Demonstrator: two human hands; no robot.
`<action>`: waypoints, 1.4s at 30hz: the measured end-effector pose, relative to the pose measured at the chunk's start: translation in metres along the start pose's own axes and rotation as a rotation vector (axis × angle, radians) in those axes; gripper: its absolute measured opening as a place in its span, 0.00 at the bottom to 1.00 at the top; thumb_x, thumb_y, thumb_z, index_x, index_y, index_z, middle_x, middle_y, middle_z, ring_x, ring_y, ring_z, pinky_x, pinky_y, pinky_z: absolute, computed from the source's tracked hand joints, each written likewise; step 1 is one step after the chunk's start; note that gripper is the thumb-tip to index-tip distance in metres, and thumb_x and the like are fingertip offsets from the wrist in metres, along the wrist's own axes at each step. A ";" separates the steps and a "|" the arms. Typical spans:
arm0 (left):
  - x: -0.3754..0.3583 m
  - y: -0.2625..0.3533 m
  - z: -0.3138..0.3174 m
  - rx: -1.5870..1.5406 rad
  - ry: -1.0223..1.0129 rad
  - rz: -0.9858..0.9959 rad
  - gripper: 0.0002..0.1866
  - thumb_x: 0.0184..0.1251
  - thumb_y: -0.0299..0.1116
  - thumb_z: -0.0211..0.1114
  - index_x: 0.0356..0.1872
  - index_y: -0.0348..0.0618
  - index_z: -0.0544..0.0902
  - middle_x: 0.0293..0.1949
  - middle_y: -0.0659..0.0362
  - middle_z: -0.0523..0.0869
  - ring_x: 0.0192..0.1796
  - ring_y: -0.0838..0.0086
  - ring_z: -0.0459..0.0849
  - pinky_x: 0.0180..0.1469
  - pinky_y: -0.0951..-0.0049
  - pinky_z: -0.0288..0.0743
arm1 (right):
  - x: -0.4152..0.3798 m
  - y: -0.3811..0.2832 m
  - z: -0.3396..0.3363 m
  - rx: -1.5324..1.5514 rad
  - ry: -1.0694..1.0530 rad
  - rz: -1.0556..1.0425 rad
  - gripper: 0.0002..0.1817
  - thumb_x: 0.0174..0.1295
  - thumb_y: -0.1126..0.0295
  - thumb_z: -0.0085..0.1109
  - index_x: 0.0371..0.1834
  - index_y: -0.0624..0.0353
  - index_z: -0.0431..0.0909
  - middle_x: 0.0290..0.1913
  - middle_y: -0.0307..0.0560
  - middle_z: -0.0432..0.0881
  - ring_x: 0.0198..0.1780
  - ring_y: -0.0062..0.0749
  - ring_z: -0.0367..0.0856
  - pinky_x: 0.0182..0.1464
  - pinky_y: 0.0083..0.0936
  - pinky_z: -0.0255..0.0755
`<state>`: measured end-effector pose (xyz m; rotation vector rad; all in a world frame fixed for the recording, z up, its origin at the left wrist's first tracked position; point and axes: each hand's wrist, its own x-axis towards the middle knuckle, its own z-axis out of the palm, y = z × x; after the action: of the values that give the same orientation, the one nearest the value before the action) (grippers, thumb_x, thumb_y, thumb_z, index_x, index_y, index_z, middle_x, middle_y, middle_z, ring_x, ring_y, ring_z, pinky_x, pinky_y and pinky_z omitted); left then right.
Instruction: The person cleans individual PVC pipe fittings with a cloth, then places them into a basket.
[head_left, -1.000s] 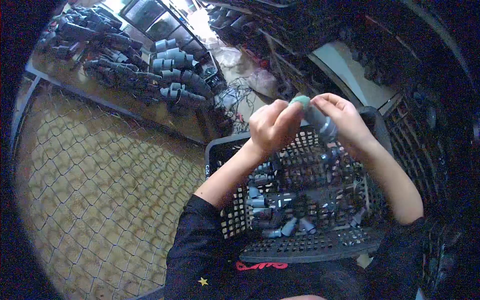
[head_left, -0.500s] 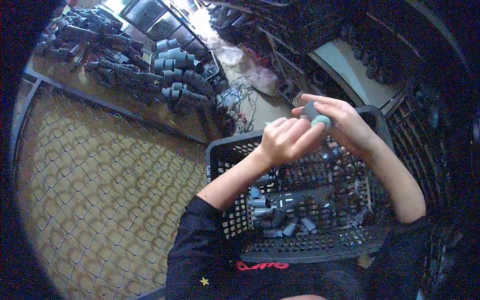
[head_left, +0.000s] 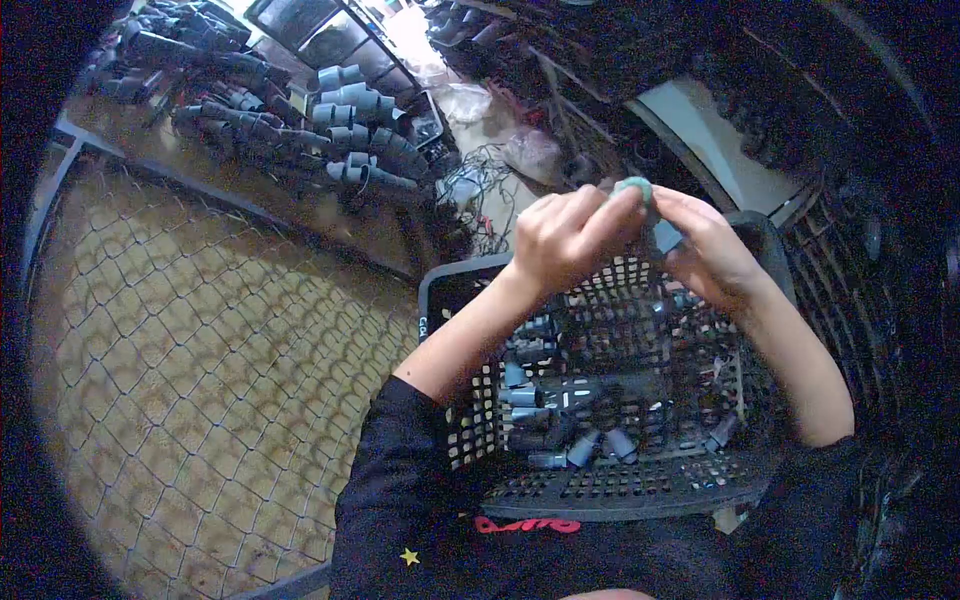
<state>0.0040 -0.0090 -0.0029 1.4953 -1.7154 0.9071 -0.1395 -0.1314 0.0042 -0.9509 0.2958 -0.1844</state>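
My left hand (head_left: 570, 238) is closed, its fingers pinching a small pale-green ring or pad (head_left: 632, 188) above the far side of a black basket. Close beside it, my right hand (head_left: 712, 248) is curled round a blue-grey tubular piece (head_left: 667, 237), which its fingers partly hide. Both hands almost touch over the rim of the perforated black basket (head_left: 620, 508). Inside the basket lie several grey plastic fittings, among them one near the front (head_left: 621, 445) and another at its left (head_left: 522, 397).
A big pile of grey pipe fittings (head_left: 350, 110) lies on a table at the upper left. Wire mesh (head_left: 200, 380) in a metal frame stands left of the basket. Clear plastic bags (head_left: 530, 152) and dark cords (head_left: 485, 190) lie beyond it. Dark racks fill the right.
The green piece has moved up and slightly left with my left hand. My right hand has turned and lowered a little, and the grey piece now shows beneath the green one.
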 end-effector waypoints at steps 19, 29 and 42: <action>0.004 0.005 -0.001 -0.063 -0.033 -0.020 0.17 0.50 0.31 0.69 0.45 0.49 0.85 0.26 0.62 0.79 0.23 0.72 0.79 0.21 0.72 0.72 | -0.001 -0.001 0.005 0.140 0.151 -0.061 0.21 0.72 0.57 0.49 0.55 0.63 0.76 0.51 0.50 0.82 0.52 0.30 0.81 0.58 0.29 0.73; 0.001 0.008 0.000 -0.063 -0.066 0.006 0.17 0.49 0.30 0.71 0.44 0.48 0.85 0.27 0.61 0.80 0.25 0.75 0.81 0.22 0.74 0.74 | -0.002 -0.005 -0.006 0.017 0.191 -0.020 0.18 0.72 0.58 0.50 0.53 0.61 0.78 0.47 0.46 0.84 0.45 0.25 0.83 0.50 0.26 0.75; -0.005 0.008 0.004 -0.059 -0.092 0.055 0.17 0.50 0.33 0.71 0.45 0.49 0.85 0.25 0.64 0.77 0.21 0.74 0.78 0.21 0.73 0.72 | 0.000 -0.003 -0.008 -0.066 0.118 -0.063 0.17 0.69 0.54 0.56 0.45 0.58 0.81 0.42 0.37 0.83 0.42 0.20 0.82 0.49 0.25 0.78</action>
<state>-0.0033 -0.0086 -0.0097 1.4775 -1.8418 0.8199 -0.1420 -0.1396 0.0018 -1.0170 0.3827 -0.2901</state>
